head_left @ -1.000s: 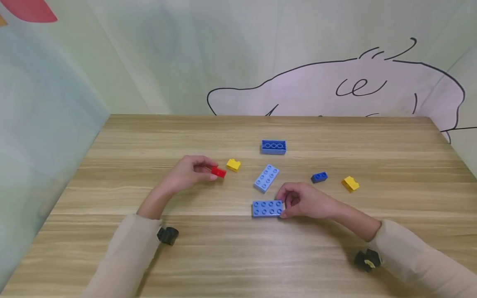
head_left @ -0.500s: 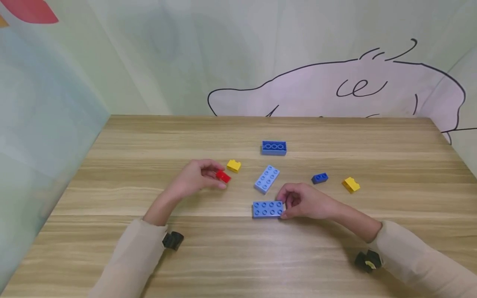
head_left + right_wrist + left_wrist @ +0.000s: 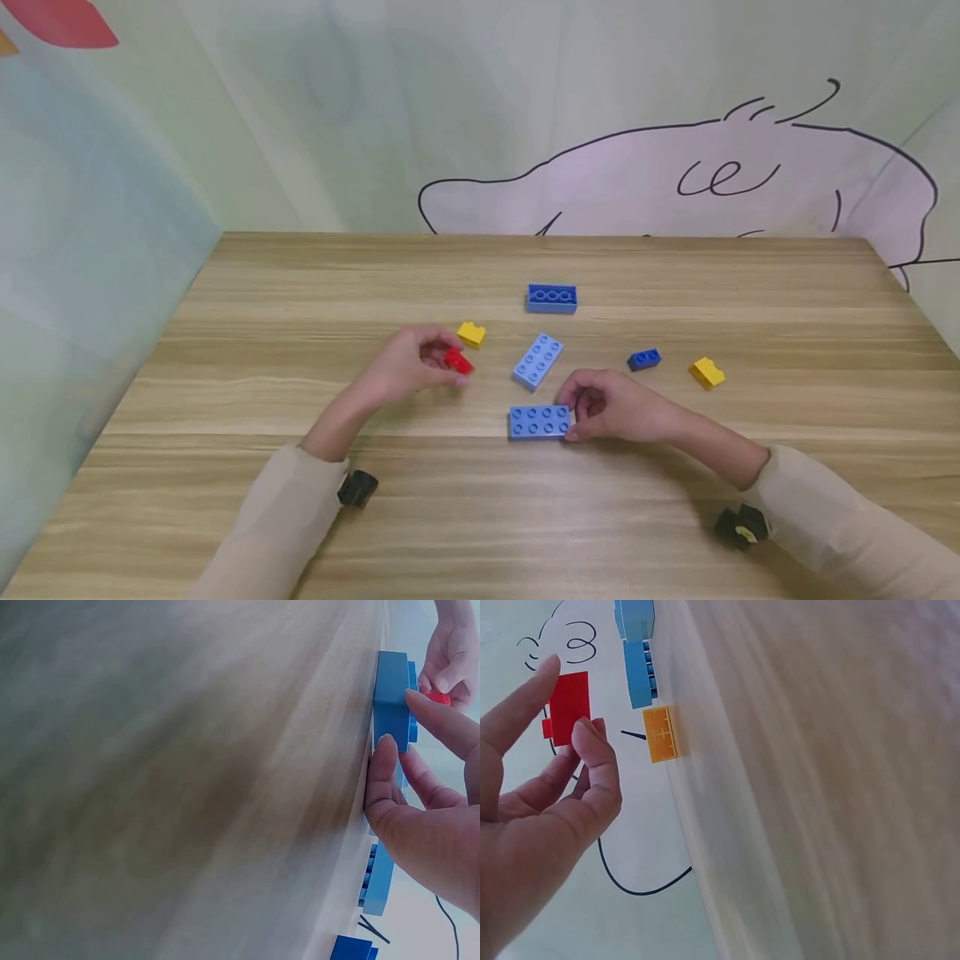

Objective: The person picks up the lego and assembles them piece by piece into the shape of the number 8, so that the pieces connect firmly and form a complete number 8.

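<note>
My left hand (image 3: 416, 364) pinches a small red toy brick (image 3: 459, 361) between thumb and fingers. In the left wrist view the red brick (image 3: 570, 709) shows a flat side, a stud pointing left, and it is held clear of the table. My right hand (image 3: 618, 406) grips the right end of a blue eight-stud brick (image 3: 539, 422), which lies studs up on the table. Thumb and fingertips sit on that blue brick (image 3: 391, 697) in the right wrist view. Just behind the red brick lies a yellow brick (image 3: 471, 335).
Between and beyond the hands lies a light blue brick (image 3: 537, 362), slanted, studs up. Farther back a blue brick (image 3: 552, 298) shows its hollow underside. A small dark blue brick (image 3: 643, 359) and another yellow brick (image 3: 707, 372) lie right. A wall borders the wooden table (image 3: 420, 517).
My left hand has moved right and slightly nearer with the red brick, which has turned in its fingers. My right hand and the blue brick stay in place.
</note>
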{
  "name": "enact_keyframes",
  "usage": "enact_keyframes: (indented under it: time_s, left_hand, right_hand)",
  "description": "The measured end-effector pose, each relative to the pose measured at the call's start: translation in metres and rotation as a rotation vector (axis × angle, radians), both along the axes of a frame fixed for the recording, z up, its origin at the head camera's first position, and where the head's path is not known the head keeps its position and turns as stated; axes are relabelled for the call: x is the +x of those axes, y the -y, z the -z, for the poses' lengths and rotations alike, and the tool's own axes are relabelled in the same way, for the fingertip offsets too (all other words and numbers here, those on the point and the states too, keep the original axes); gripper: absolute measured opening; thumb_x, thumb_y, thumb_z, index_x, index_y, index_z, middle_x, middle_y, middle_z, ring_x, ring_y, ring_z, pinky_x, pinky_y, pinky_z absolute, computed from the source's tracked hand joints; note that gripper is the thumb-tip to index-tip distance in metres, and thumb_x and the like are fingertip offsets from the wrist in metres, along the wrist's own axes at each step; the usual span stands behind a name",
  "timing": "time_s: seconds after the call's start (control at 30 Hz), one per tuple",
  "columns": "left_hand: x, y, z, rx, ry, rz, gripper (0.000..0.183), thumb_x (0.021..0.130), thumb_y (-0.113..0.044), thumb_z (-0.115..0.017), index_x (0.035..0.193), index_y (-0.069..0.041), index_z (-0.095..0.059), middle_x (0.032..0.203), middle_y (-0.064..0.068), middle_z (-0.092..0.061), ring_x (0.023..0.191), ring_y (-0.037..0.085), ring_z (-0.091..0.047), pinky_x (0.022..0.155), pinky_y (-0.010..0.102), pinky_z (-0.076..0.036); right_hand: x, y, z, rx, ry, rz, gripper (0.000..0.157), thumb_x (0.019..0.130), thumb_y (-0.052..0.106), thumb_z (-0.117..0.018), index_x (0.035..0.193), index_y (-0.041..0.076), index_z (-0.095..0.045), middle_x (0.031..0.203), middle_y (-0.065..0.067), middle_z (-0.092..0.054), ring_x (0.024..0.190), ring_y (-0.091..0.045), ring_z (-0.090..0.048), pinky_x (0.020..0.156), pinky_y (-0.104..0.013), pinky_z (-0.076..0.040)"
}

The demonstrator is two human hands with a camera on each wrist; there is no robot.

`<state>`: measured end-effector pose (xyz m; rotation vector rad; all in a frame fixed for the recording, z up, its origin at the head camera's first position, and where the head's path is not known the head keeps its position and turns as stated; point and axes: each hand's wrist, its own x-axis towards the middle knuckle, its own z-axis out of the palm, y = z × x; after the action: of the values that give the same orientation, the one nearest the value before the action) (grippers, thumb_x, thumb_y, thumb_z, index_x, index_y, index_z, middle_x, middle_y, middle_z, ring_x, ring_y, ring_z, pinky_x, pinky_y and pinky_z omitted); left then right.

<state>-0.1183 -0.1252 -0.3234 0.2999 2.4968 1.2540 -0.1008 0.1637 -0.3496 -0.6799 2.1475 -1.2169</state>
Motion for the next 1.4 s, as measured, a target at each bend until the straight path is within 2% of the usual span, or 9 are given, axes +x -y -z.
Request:
enact_keyframes:
  time_s: [0.27,0.6,0.73,1.03,1.4]
  left_hand:
    - [0.006,-0.005,-0.004,-0.004,-0.007,0.057,0.044,0.075,-0.01,-0.075,0.116,-0.004,-0.059,0.101,0.006,-0.059,0.087,0.02,-0.056,0.075,0.029,-0.05]
    - [0.011,-0.014,-0.007,0.065,0.04,0.044,0.046,0.073,-0.002,-0.075,0.115,-0.001,-0.055,0.103,0.008,-0.06,0.092,0.022,-0.06,0.076,0.028,-0.051]
    - [0.013,-0.016,-0.006,0.082,0.04,0.065,0.045,0.073,-0.001,-0.074,0.113,0.0,-0.055,0.101,0.008,-0.06,0.091,0.022,-0.06,0.075,0.027,-0.051]
    - [0.019,-0.024,-0.005,0.074,0.007,0.146,0.042,0.074,0.0,-0.073,0.113,0.001,-0.057,0.098,0.007,-0.06,0.09,0.022,-0.059,0.074,0.026,-0.051]
    - [0.027,-0.034,-0.008,0.061,-0.032,0.201,0.039,0.074,-0.002,-0.074,0.11,0.002,-0.059,0.094,0.004,-0.06,0.088,0.021,-0.059,0.073,0.024,-0.051]
  right_hand:
    - [0.0,-0.001,0.001,-0.004,0.0,0.001,0.027,0.077,0.008,-0.073,0.099,0.004,-0.057,0.083,-0.006,-0.055,0.075,-0.02,-0.051,0.065,-0.023,-0.046]
    - [0.001,-0.001,0.0,0.002,0.011,0.006,0.028,0.076,0.007,-0.072,0.099,0.003,-0.057,0.083,-0.006,-0.055,0.075,-0.02,-0.051,0.064,-0.023,-0.046]
    - [0.001,-0.001,0.0,0.001,0.011,0.007,0.028,0.076,0.007,-0.072,0.099,0.003,-0.057,0.083,-0.006,-0.056,0.075,-0.02,-0.051,0.064,-0.023,-0.046]
    - [0.0,0.0,0.001,0.008,0.001,0.007,0.028,0.076,0.008,-0.073,0.099,0.004,-0.057,0.083,-0.006,-0.055,0.075,-0.019,-0.051,0.065,-0.023,-0.045]
    - [0.0,0.0,0.0,0.016,-0.013,0.002,0.028,0.076,0.009,-0.073,0.098,0.004,-0.058,0.082,-0.005,-0.056,0.074,-0.019,-0.051,0.064,-0.023,-0.045]
